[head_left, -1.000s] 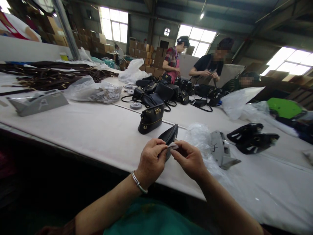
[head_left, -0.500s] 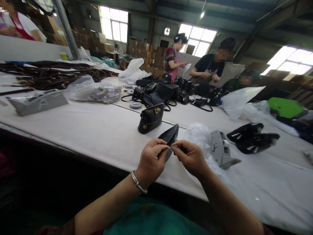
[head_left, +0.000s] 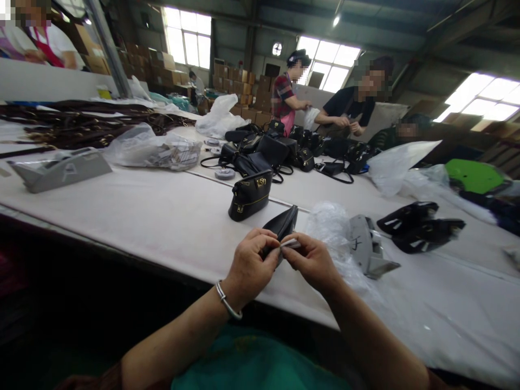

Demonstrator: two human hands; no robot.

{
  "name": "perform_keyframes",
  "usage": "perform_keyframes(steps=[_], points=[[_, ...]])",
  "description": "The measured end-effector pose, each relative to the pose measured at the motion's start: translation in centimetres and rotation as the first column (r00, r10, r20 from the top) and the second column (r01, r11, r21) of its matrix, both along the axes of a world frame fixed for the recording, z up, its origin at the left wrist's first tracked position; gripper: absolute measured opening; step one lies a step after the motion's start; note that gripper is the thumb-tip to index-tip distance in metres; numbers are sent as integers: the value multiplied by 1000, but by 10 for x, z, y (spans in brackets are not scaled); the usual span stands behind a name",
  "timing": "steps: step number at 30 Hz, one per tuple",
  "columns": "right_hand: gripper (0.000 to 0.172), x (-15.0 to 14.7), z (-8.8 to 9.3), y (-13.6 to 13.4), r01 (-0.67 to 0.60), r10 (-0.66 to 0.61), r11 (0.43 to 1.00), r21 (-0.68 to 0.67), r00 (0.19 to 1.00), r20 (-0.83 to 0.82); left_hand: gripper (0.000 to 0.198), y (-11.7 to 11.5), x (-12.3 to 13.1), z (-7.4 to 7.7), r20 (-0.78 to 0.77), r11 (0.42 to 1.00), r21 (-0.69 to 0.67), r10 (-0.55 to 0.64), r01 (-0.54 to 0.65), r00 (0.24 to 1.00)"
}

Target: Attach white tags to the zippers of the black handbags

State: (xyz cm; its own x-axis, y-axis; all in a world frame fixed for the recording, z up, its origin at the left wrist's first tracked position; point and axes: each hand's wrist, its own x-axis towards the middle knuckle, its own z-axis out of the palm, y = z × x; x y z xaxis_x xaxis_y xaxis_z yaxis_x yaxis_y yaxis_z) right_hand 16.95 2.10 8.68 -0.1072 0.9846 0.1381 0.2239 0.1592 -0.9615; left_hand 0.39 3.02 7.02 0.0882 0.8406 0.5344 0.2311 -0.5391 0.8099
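My left hand (head_left: 254,262) and my right hand (head_left: 311,260) meet above the table's near edge, thumbs and fingertips pinched close together. Between them is a thin pale strip (head_left: 290,243), its end showing over my right fingers; its kind is too small to tell. Just behind the fingers a black leather piece (head_left: 284,222) with a pointed top stands up, partly hidden by my hands. My left fingertips overlap its lower edge; whether they grip it I cannot tell. A black handbag (head_left: 251,195) with gold zip and clasp stands upright beyond my left hand.
Several black bags (head_left: 276,151) are heaped mid-table. A grey holder (head_left: 368,246), clear plastic wrap (head_left: 329,227) and black pouches (head_left: 420,227) lie right. Left are a grey holder marked A (head_left: 67,170), a plastic bag (head_left: 154,149) and brown straps (head_left: 81,124). Co-workers stand across the table.
More of the pale strip now shows over my right fingers, which have turned slightly. Both hands stay at nearly the same place. The handbag has not moved.
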Motion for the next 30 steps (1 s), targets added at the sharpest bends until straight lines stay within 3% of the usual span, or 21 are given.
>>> perform_keyframes(steps=[12,17,24,30], points=[[4,-3,6,-1,98,-117,989,114,977,180,19,2,-11,13,-82,988,-99,-126,118,989],[7,-4,6,-3,98,-123,985,140,976,179,11,10,-14,13,-193,991,0,-129,131,973],[10,-9,4,-3,98,-126,982,159,975,180,17,15,-20,26,-457,955,222,-77,197,886],[15,-13,4,1,88,-97,992,87,989,107,17,13,-19,24,-408,953,230,-89,196,909]])
